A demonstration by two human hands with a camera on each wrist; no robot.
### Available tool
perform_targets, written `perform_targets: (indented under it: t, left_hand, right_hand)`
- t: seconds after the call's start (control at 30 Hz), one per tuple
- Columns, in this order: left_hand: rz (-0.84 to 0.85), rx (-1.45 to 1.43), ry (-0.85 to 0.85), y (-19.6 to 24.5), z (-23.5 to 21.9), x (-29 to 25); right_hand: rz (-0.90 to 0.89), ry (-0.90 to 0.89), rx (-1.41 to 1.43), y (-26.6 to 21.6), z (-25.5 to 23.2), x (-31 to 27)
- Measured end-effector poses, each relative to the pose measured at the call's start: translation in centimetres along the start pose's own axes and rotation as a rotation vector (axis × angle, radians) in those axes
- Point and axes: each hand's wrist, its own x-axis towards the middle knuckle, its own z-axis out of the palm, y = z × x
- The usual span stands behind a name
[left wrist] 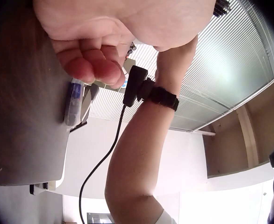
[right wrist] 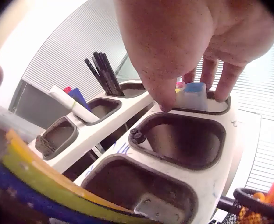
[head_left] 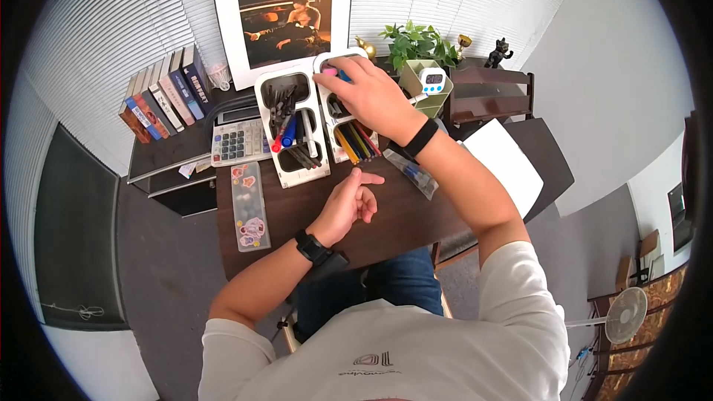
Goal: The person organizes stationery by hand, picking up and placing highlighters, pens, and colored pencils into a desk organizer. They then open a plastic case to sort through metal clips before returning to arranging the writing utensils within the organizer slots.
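Note:
My right hand reaches over the back compartment of the right white pen organizer. Its thumb is at the near rim and its fingers point down along the far side. Between them, a translucent holder or marker with a blue top stands in the compartment, beside pink and yellow tips. The middle compartment holds one dark pen-like thing; coloured pencils stand in the front one. My left hand hovers near the table's front half, fingers loosely bent, holding nothing.
A second white organizer with pens stands at the left. Around it are a calculator, a stickered pencil case and upright books. Rightward lie a clear pouch, white paper and a timer by a plant.

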Motion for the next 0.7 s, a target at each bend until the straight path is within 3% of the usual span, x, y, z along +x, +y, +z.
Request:
perform_targets:
  t: [0.3,0.47,0.6,0.67,0.7]
  left_hand:
    - [-0.001,0.018,-0.015,0.0,0.0,-0.1]
    - [-0.012,0.001,0.0,0.2,0.2,-0.1]
    - [-0.017,-0.021,-0.037,0.1,-0.2,-0.1]
    - [-0.007,0.035,-0.071,0.1,-0.4,-0.2]
    - [0.008,0.091,-0.107,0.1,-0.4,-0.3]
  right_hand:
    - [-0.042,-0.087,-0.043,1.3,0.2,0.3]
    - [-0.084,-0.221,-0.057,2.1,-0.6,0.7]
    - [-0.036,-0.037,0.035,1.8,-3.7,-0.6]
    - [0.031,-0.05,0.098,0.5,-6.6,-2.4]
    - [0.149,0.104,0.19,-0.5,-7.8,-3.9]
